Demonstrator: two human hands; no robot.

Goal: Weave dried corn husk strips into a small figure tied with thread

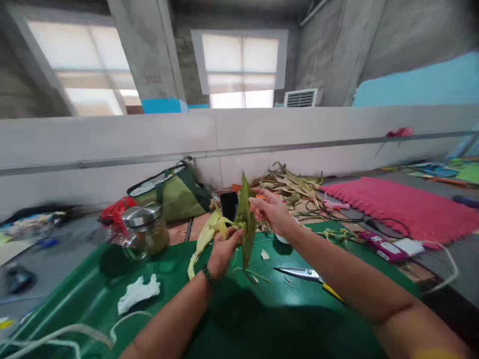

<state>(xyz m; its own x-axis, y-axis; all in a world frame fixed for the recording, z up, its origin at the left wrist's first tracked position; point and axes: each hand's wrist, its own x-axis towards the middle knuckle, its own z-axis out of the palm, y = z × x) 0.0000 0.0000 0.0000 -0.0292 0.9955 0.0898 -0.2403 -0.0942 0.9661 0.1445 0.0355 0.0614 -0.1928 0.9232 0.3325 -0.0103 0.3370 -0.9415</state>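
Observation:
My left hand is closed around a bundle of pale yellow corn husks whose tails hang to the left over the green mat. A broad green corn husk leaf stands upright between my two hands, its lower tip pointing at the mat. My right hand pinches this leaf at its upper right edge. Behind the husks a dark phone is propped up. Scissors with yellow handles lie on the mat, partly under my right forearm. Small husk scraps are scattered nearby.
The green mat carries a glass jar and a crumpled white tissue. Behind stand a green bag and a heap of dry husks. Cables and a pink rug lie to the right.

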